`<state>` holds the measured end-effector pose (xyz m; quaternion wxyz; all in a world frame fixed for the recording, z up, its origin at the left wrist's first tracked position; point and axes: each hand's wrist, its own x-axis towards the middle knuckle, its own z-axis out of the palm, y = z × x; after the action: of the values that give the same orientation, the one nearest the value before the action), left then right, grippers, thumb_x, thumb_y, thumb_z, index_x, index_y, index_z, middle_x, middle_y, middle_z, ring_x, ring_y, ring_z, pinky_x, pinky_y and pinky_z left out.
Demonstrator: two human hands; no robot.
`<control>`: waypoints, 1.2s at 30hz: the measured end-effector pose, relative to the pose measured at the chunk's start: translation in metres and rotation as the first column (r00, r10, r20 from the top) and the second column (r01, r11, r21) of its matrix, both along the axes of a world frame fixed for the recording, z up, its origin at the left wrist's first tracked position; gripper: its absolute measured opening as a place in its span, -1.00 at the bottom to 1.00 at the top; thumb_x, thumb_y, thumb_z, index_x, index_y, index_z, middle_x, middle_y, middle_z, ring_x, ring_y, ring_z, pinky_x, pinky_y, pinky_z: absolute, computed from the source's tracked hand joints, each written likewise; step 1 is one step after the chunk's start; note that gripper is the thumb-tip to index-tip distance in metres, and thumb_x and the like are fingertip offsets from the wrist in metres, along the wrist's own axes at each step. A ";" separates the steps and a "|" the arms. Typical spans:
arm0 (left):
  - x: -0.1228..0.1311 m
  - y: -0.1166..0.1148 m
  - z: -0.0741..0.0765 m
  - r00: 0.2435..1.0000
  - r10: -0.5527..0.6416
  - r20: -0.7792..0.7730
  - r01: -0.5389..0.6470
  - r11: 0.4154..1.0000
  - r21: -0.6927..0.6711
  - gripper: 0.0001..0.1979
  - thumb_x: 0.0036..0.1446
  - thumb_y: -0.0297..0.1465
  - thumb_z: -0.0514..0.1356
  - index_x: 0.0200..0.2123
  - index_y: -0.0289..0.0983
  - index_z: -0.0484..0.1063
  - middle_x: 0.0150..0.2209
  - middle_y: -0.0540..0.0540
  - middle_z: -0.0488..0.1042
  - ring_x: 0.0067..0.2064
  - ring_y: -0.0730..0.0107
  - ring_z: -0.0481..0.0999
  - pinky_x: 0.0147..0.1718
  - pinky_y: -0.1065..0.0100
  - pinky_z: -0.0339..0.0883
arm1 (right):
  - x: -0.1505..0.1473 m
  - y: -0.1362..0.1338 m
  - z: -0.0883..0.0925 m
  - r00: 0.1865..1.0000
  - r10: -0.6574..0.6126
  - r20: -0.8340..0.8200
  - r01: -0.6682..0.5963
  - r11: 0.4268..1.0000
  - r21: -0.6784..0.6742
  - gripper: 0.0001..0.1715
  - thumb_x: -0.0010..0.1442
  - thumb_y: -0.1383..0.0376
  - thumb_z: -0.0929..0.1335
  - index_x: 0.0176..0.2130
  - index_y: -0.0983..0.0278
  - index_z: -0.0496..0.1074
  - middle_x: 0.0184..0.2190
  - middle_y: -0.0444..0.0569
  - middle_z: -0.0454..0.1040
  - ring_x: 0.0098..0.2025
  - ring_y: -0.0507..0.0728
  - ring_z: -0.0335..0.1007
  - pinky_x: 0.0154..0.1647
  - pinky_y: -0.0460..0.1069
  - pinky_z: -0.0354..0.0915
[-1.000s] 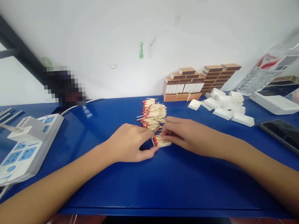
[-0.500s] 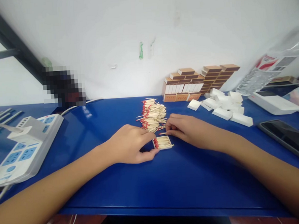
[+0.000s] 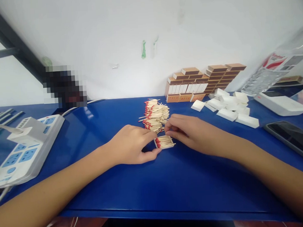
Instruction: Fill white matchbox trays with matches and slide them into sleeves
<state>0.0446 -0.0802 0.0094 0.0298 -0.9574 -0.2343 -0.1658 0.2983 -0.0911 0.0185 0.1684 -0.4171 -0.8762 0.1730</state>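
Note:
On the blue table a small white matchbox tray [image 3: 173,145] lies with its open side up, filled with red-headed matches [image 3: 165,141] whose heads point left. My left hand [image 3: 133,144] grips the tray's left end between thumb and index finger. Just over the tray's upper right edge, my right hand [image 3: 184,128] has its fingertips pinched together. Whatever is between those fingertips is hidden. Right behind both hands spreads a loose pile of matches [image 3: 156,113], most heads to the left.
Brown matchboxes [image 3: 190,77] are stacked against the wall, with several white trays [image 3: 226,103] heaped in front. To the right are a phone [image 3: 291,137], a white device [image 3: 281,103] and a plastic bottle [image 3: 272,66]. A power strip [image 3: 22,152] sits at the left.
My right hand has shifted slightly left, towards the tray. The match that showed in its fingertips no longer stands out. My left hand keeps its grip on the tray.

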 end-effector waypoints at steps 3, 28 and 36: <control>0.000 0.000 0.000 1.000 -0.013 0.016 0.013 1.000 -0.001 -0.75 0.29 -0.19 0.21 -0.21 -0.27 0.54 -0.45 0.05 0.56 -0.44 0.39 0.54 -0.48 0.32 0.17 | 0.006 0.007 -0.001 1.000 -0.024 -0.006 0.024 0.999 0.046 -0.81 0.42 0.22 0.28 -0.24 0.23 0.40 -0.27 -0.04 0.46 -0.30 0.09 0.35 -0.30 -0.02 0.19; 0.001 0.000 0.001 1.000 -0.006 -0.011 0.007 1.000 0.021 -0.75 0.30 -0.20 0.18 -0.25 -0.27 0.51 -0.46 0.03 0.54 -0.43 0.39 0.54 -0.50 0.33 0.19 | 0.000 -0.002 0.008 0.999 0.045 -0.027 -0.050 0.981 -0.186 -0.67 0.41 0.08 0.29 -0.30 0.22 0.43 -0.40 -0.11 0.44 -0.40 0.06 0.26 -0.38 -0.03 0.12; 0.001 0.000 0.002 1.000 -0.001 -0.028 0.001 1.000 0.010 -0.74 0.31 -0.20 0.18 -0.23 -0.27 0.52 -0.45 0.02 0.54 -0.43 0.38 0.54 -0.48 0.31 0.20 | 0.012 0.000 0.013 0.997 0.072 -0.001 -0.069 0.961 -0.269 -0.76 0.33 0.11 0.36 -0.28 0.21 0.46 -0.36 -0.09 0.48 -0.40 0.06 0.29 -0.42 -0.03 0.14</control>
<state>0.0452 -0.0802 0.0112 0.0376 -0.9597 -0.2326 -0.1534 0.3102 -0.0911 0.0314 0.1002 -0.4054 -0.8596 0.2945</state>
